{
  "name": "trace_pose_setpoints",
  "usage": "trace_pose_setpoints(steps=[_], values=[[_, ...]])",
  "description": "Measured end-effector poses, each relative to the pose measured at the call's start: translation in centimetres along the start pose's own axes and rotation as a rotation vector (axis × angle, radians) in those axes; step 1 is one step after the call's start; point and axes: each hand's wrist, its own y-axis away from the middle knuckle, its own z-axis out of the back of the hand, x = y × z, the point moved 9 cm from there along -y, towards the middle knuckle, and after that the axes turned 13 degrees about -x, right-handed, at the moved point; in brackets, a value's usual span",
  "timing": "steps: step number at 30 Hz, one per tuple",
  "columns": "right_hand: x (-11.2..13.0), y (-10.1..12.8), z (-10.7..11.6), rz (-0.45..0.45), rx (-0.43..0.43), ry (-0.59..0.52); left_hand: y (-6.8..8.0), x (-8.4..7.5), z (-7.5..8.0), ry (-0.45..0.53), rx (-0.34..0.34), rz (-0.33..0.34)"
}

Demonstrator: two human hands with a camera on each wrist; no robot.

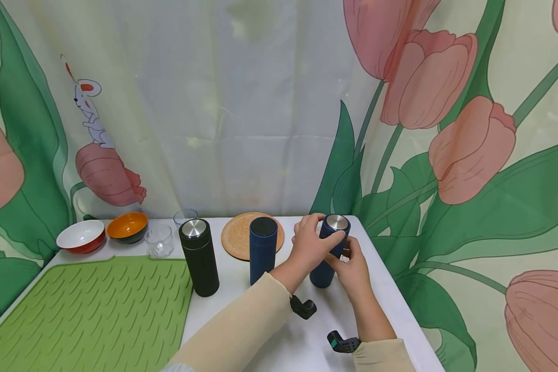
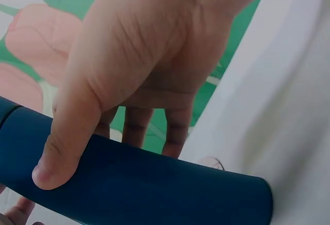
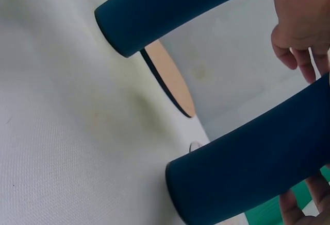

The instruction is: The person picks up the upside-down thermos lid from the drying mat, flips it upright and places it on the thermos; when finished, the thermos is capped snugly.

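Sleeved forearms reach in from the near edge. Left hand [image 1: 309,247] wraps the upper part of a dark blue flask [image 1: 329,251], thumb across its side; right hand [image 1: 352,268] curls round the flask's lower right side. Flask stands slightly tilted on the white table [image 1: 390,289], right of centre, steel cap on top. Just left: second blue flask [image 1: 262,249], then black flask [image 1: 199,257]. Cork mat [image 1: 236,235] behind them. Green mat [image 1: 88,310] near left; bowls [image 1: 102,232] and glasses [image 1: 159,241] far left.
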Motion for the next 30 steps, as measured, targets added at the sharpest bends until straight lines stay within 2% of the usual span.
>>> trace_pose_setpoints(steps=[5,8,11,14,17,21,25,30], values=[[-0.2,0.1,0.1,0.004,-0.002,0.011,0.0,0.0,-0.5,0.014,0.069,0.002],[-0.3,0.2,0.0,0.001,0.003,0.018,-0.1,0.1,-0.5,0.004,0.085,0.013],[-0.3,0.1,-0.1,0.0,0.007,0.013,-0.1,-0.2,-0.4,-0.046,0.084,-0.006],[-0.1,0.0,-0.1,0.0,0.007,0.016,-0.1,-0.7,-0.3,-0.111,0.051,-0.043],[0.0,-0.1,0.0,0.007,0.0,0.022,-0.3,-1.3,0.0,-0.163,-0.03,-0.067],[0.2,-0.2,-0.1,0.022,-0.007,0.02,-0.3,-1.6,0.4,-0.217,-0.133,-0.062],[0.2,-0.2,-0.1,0.01,-0.005,0.022,-0.1,-1.5,0.5,-0.23,-0.155,-0.038],[0.4,-0.1,0.0,0.013,-0.01,0.012,-0.3,-1.5,0.4,-0.173,-0.146,-0.05]])
